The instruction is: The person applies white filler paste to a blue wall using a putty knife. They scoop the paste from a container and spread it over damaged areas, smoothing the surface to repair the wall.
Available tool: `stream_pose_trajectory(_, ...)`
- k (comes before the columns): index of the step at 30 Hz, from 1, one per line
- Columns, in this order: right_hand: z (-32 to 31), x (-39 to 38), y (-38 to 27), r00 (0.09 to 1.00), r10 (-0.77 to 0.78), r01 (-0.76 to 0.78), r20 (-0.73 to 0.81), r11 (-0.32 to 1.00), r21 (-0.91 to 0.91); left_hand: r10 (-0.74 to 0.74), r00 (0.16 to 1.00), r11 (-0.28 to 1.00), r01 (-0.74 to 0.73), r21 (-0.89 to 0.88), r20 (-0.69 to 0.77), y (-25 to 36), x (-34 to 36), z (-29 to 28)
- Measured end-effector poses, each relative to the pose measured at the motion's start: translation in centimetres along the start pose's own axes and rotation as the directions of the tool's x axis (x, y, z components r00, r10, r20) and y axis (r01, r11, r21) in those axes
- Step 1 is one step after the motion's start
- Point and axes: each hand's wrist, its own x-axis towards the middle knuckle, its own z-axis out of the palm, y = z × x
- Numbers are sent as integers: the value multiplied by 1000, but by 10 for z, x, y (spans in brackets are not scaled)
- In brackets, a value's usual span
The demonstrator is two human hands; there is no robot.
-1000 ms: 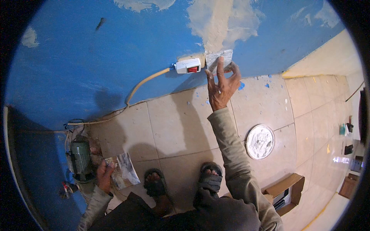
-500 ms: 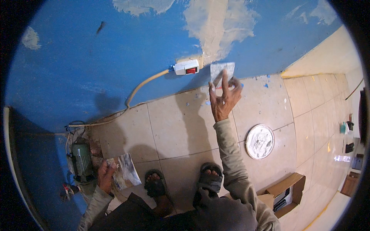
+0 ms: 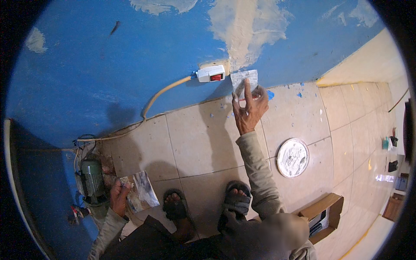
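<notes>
My right hand point(image 3: 250, 109) grips a flat putty knife point(image 3: 244, 80) with a wide pale blade, the index finger stretched along it. The blade's far edge is at the lower end of a cream putty patch point(image 3: 242, 34) on the blue wall point(image 3: 164, 47), just right of a white switch socket point(image 3: 211, 74) with a red rocker. Lower left, my left hand point(image 3: 119, 197) is closed on a square plate point(image 3: 142, 191) smeared with whitish filler, held above the floor. A round tub or lid point(image 3: 293, 157) with white paste lies on the tiles to the right.
A beige cable point(image 3: 160, 97) runs from the socket along the wall foot to a green motor pump point(image 3: 92, 177) at left. An open cardboard box point(image 3: 333, 212) stands at lower right. My sandalled feet are on the floor tiles point(image 3: 208, 143).
My right hand and the putty knife have shifted slightly left, closer to the switch socket. My left hand with the plate has hardly moved.
</notes>
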Motion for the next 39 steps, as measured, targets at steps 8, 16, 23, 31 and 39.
stream_pose_trajectory(8,2,36,-19,989,-59,74,-139,992,103,30,999,1000,-31,4,30,1,2,1)
stream_pose_trajectory(16,18,-16,14,998,37,-37,40,999,-2,59,995,998,-57,-19,85,14,4,7)
stream_pose_trajectory(23,-32,18,27,958,-286,285,-17,957,-48,32,998,999,-30,-32,55,-4,6,-4)
stream_pose_trajectory(31,-41,70,34,789,-594,614,158,753,-236,3,998,998,2,-66,68,-7,8,-3)
stream_pose_trajectory(39,-48,83,52,708,-638,703,302,598,-386,73,996,995,-69,-76,57,-10,8,2)
